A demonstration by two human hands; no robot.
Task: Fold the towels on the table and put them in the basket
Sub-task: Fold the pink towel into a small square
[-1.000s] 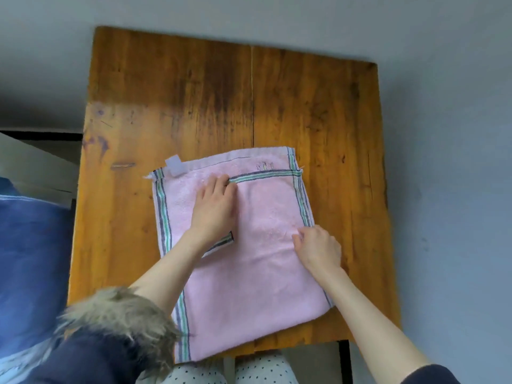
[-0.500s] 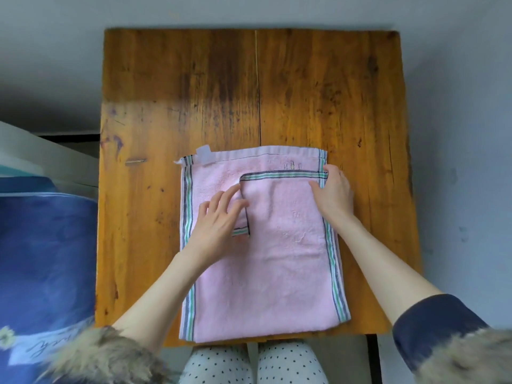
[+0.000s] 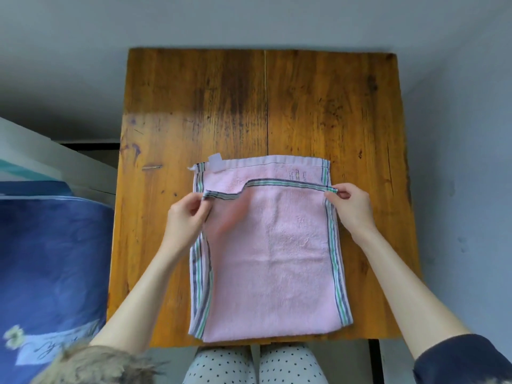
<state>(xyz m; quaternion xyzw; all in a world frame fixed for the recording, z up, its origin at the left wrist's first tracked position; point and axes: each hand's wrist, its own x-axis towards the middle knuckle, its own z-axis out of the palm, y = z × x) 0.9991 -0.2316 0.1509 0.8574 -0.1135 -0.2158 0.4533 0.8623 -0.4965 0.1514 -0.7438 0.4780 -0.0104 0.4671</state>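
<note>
we note the pink towel point(image 3: 271, 253) lies folded on the wooden table point(image 3: 194, 106). the left hand point(image 3: 185, 220) pinches the upper layer's left corner, and the right hand point(image 3: 350, 207) pinches its right corner.

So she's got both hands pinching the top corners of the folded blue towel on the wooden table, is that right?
Not quite: the towel is pink, with green and dark stripes along its edges, not blue. The head view shows it. The rest holds: the left hand and right hand each pinch a far corner of its upper layer on the wooden table.
</note>
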